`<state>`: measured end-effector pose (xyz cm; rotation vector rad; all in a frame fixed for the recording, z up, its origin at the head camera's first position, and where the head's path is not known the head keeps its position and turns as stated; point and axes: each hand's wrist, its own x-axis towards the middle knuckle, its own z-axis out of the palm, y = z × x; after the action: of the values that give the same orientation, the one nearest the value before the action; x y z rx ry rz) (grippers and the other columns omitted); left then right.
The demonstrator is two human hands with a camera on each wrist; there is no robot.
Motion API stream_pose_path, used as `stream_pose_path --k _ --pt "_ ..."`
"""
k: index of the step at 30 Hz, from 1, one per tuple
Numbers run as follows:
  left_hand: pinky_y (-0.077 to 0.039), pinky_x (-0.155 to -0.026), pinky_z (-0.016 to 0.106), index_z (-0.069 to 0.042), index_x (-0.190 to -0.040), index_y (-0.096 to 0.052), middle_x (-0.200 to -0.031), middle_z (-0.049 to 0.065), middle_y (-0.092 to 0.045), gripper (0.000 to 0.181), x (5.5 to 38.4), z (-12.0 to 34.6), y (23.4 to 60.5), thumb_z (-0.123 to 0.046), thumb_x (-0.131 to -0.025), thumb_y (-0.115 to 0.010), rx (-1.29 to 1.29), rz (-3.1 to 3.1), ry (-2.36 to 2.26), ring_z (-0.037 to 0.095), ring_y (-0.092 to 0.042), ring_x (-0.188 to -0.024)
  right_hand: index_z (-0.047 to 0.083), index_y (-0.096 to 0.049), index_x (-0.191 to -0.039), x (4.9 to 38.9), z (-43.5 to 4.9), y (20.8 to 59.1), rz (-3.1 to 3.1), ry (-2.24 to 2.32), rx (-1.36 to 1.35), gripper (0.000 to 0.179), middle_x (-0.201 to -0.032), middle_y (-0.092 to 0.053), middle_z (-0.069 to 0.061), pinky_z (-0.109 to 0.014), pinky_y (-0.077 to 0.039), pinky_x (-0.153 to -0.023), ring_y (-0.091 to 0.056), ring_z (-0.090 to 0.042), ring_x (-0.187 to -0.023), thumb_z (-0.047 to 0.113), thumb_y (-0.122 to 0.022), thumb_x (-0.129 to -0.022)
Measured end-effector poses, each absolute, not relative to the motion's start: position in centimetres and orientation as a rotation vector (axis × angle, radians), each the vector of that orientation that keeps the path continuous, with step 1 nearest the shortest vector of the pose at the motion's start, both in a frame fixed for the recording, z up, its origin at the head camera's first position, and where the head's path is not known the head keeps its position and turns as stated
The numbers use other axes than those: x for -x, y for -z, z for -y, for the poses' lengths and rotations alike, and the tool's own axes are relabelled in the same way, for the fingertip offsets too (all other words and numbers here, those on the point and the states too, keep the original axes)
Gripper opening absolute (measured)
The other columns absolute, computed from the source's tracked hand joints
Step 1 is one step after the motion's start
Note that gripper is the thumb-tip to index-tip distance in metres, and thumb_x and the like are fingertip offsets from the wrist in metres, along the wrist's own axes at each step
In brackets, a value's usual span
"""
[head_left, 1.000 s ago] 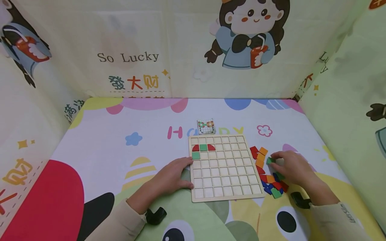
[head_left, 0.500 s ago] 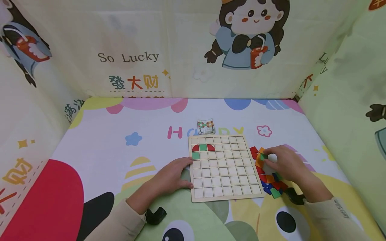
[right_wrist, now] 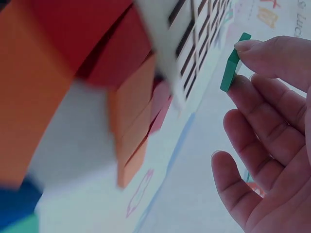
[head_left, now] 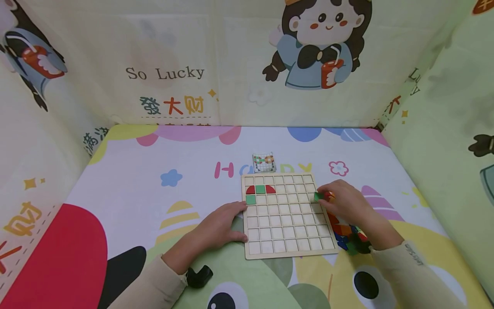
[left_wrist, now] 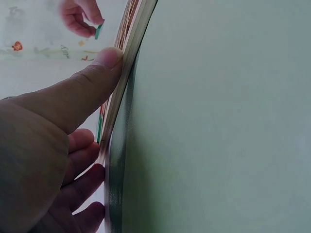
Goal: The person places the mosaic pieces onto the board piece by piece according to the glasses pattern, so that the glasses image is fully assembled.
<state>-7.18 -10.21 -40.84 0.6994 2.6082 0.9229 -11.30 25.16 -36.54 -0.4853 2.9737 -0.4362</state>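
A wooden grid board [head_left: 289,214] lies flat. Two red quarter-round tiles, one of them the right-hand red tile [head_left: 270,189], flank a green tile [head_left: 260,189] in its second row. Another green square [head_left: 251,199] sits below the left red one. My left hand [head_left: 220,225] rests against the board's left edge, thumb and index fingertip touching it. Over the board's right edge, my right hand [head_left: 349,206] pinches a green square tile [right_wrist: 235,63] between thumb and fingers; its other fingers are loosely bent in the right wrist view.
Right of the board lies a pile of red, orange, blue and green tiles [head_left: 343,231], partly hidden by the right hand. A small pattern card [head_left: 264,162] lies behind the board. Printed cloth walls [head_left: 231,98] enclose the back and sides of the table.
My right hand has moved left with the green tile, from beside the loose pile to over the board's right edge. The left hand has stayed at the board's left edge.
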Motion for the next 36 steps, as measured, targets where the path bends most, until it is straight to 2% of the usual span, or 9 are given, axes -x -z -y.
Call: stream_pose_path --k 7,12,20,36 --pt "-0.036 -0.112 0.045 -0.004 -0.146 -0.048 -0.150 0.011 -0.047 0.080 7.2 10.2 40.8 -0.031 -0.081 -0.086 -0.686 -2.612 -0.919 0.031 -0.041 -0.139 0.004 -0.072 -0.110 12.1 -22.9 36.7 -2.975 0.508 0.654 0.023 -0.108 -0.069 -0.013 -0.054 -0.050 -0.093 -0.057 -0.036 -0.110 0.014 -0.075 -0.089" --pt "-0.036 -0.112 0.046 -0.004 -0.146 -0.048 -0.150 0.010 -0.047 0.080 7.2 10.1 40.8 -0.031 -0.081 -0.086 -0.682 -2.608 -0.914 0.031 -0.040 -0.139 0.003 -0.072 -0.108 12.6 -21.6 36.9 -2.985 0.508 0.745 0.023 -0.103 -0.070 -0.008 -0.050 -0.052 -0.089 -0.058 -0.032 -0.106 0.014 -0.077 -0.088" --pt "-0.036 -0.113 0.045 -0.004 -0.146 -0.049 -0.150 0.010 -0.047 0.079 7.2 10.2 40.9 -0.031 -0.081 -0.086 -0.691 -2.618 -0.921 0.031 -0.040 -0.139 0.005 -0.072 -0.108 13.0 -19.7 37.1 -2.937 0.520 0.806 0.022 -0.105 -0.069 -0.005 -0.047 -0.053 -0.086 -0.058 -0.030 -0.109 0.015 -0.076 -0.089" --pt "-0.038 -0.111 0.046 -0.005 -0.146 -0.048 -0.150 0.009 -0.047 0.079 7.1 10.2 40.9 -0.032 -0.081 -0.085 -0.675 -2.619 -0.905 0.031 -0.041 -0.138 0.009 -0.074 -0.104 13.5 -16.8 37.7 -2.886 0.380 0.877 0.019 -0.099 -0.069 -0.001 -0.040 -0.054 -0.084 -0.059 -0.024 -0.098 0.019 -0.077 -0.089"
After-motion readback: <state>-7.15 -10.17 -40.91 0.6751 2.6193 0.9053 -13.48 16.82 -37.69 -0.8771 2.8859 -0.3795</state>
